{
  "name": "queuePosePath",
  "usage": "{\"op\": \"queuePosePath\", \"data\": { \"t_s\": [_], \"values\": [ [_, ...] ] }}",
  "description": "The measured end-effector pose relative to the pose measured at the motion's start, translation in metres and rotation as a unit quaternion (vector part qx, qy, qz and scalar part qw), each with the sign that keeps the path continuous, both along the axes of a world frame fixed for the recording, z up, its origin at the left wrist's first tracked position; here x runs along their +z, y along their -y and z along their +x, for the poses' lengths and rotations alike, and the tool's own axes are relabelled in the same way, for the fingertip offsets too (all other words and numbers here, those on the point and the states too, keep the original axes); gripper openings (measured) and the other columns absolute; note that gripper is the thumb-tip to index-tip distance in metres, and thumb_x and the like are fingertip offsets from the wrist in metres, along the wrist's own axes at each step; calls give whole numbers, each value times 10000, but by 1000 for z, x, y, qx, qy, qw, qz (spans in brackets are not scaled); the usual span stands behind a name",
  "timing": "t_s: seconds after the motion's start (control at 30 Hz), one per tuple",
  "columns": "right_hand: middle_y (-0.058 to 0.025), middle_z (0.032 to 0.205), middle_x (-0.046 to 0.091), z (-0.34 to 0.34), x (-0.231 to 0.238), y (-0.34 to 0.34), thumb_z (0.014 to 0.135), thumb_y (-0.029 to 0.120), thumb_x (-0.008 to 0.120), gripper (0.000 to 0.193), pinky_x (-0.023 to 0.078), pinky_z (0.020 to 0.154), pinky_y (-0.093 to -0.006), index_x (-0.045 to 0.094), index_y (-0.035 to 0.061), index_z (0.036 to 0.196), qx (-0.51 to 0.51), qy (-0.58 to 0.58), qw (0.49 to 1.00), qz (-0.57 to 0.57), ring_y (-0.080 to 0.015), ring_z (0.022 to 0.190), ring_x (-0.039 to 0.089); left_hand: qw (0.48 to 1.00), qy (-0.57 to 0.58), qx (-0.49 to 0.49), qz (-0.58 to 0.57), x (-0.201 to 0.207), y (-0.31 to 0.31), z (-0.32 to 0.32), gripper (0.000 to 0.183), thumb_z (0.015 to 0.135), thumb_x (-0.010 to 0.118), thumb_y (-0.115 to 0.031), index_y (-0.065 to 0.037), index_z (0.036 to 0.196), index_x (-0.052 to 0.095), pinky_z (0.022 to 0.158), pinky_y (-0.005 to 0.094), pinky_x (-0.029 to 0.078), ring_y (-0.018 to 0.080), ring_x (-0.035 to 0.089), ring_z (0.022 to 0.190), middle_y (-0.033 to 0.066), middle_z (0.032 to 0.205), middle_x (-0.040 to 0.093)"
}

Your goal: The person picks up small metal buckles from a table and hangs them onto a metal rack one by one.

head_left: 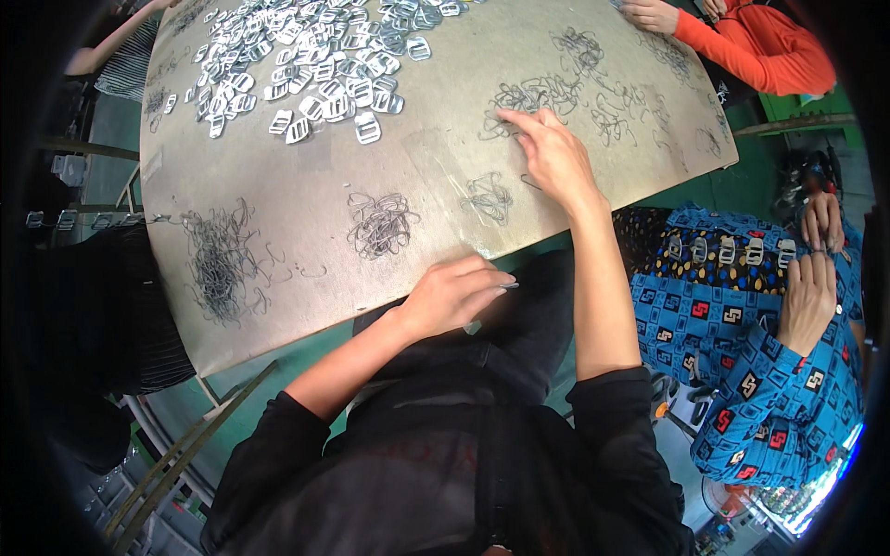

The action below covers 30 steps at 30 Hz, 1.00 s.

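My left hand (456, 295) is closed just off the table's near edge, thumb and fingertips together on a small dark piece too little to make out. Over the table, my right hand (558, 159) reaches out with its index finger stretched onto a loose heap of thin, bent dark wire pieces (533, 96); its other fingers are partly curled, and no held thing shows. Under its wrist side lies one short dark wire (530, 182). Two smaller wire piles, one left (380, 225) and one right (488, 197), lie between my hands and the far side.
Many silver metal buckles (320, 69) cover the table's far left. A large dark wire pile (221, 264) lies near the left edge. A co-worker in blue patterned clothes sits at right with buckles (728, 251) on the lap. An orange sleeve (742, 51) reaches in at far right.
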State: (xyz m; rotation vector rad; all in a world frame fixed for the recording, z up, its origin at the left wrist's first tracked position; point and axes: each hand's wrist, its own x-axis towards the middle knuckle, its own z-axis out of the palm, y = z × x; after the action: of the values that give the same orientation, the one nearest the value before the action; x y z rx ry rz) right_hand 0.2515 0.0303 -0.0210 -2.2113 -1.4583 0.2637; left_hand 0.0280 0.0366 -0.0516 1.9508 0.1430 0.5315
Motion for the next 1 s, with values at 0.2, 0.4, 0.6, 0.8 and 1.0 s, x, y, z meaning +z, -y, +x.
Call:
{"op": "queuePosePath", "data": {
  "t_s": [0.2,0.4,0.6,0.8,1.0],
  "values": [
    [-84,937,595,19,-5,4,827,87,561,297,493,724,-399,662,208,1078,-65,96,993,-34,-294,831,616,1000,-1,6,2,1,0,-1,221,768,669,-16,-87,977,678,644,309,508,207,620,737,59,839,619],
    [-82,869,598,16,3,7,799,82,614,144,482,700,-388,667,134,922,-133,0,991,-25,-282,821,608,1000,-11,-17,-2,2,-2,-3,209,777,656,-52,-95,981,662,672,327,512,235,620,768,60,859,621],
    [-93,854,594,23,0,-16,800,66,625,98,461,720,-348,639,57,896,-1,-30,1000,5,-253,814,589,1000,8,-8,-1,2,-2,-2,220,764,670,-32,-86,977,669,653,322,509,226,619,748,61,836,617],
    [-115,863,579,31,9,-20,812,90,605,85,452,742,-366,566,26,854,79,18,991,-110,-295,832,575,1000,10,-4,13,1,-1,-2,221,763,681,-26,-80,977,677,643,316,511,215,622,739,64,828,615],
    [-124,865,602,20,11,-8,810,65,584,77,450,737,-373,553,12,856,21,-37,996,-79,-293,843,587,1000,-3,-11,-2,2,-1,-3,207,782,655,-15,-61,983,673,677,309,509,217,623,772,77,863,619]
  ]
}}
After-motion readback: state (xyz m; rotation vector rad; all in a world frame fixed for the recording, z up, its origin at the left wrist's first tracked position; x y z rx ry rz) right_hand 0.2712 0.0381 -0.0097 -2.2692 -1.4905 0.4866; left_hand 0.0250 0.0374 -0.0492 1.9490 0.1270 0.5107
